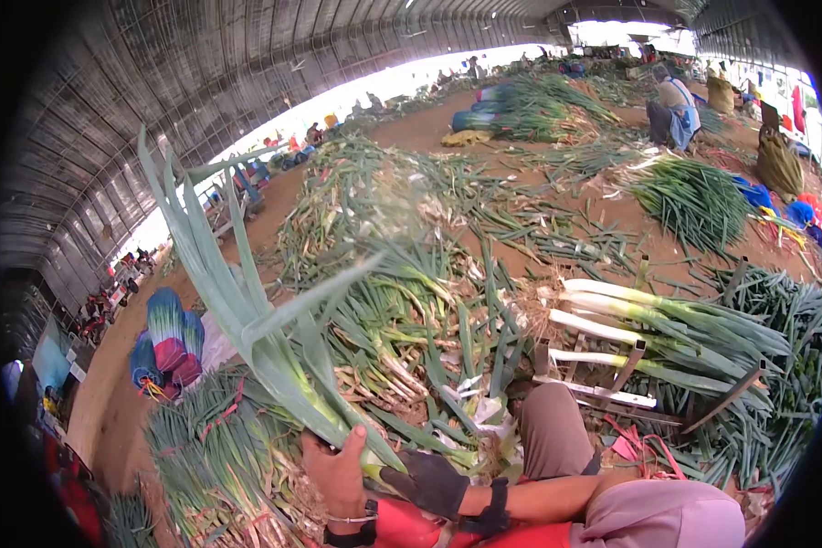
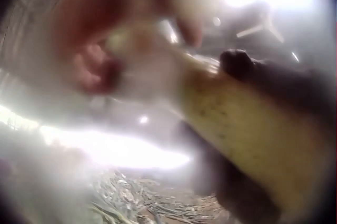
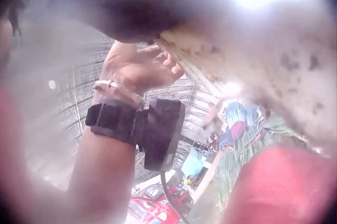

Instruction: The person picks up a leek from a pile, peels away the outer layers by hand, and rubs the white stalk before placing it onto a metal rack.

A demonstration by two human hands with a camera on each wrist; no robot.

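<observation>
A large green onion [image 1: 283, 361] with long, broad leaves slants up and left in front of the body. My bare left hand [image 1: 336, 470] grips its lower stalk, thumb laid along the front. Beside it, my right hand [image 1: 429, 482], in a dark glove, holds the stalk lower down. The left wrist view shows the pale stalk [image 2: 247, 134] large, with dark gloved fingers on both sides of it and my blurred left fingers [image 2: 95, 71] curled at a paler part. In the right wrist view, the dirt-specked white stalk [image 3: 253, 50] passes close to the camera.
At right, trimmed green onions [image 1: 676, 320] lie across a metal rack [image 1: 612, 395]. A tied heap [image 1: 219, 447] lies at left, below wrapped bundles [image 1: 166, 333]. Loose leaves [image 1: 374, 310] cover the ground ahead. Another person [image 1: 674, 110] sits farther back.
</observation>
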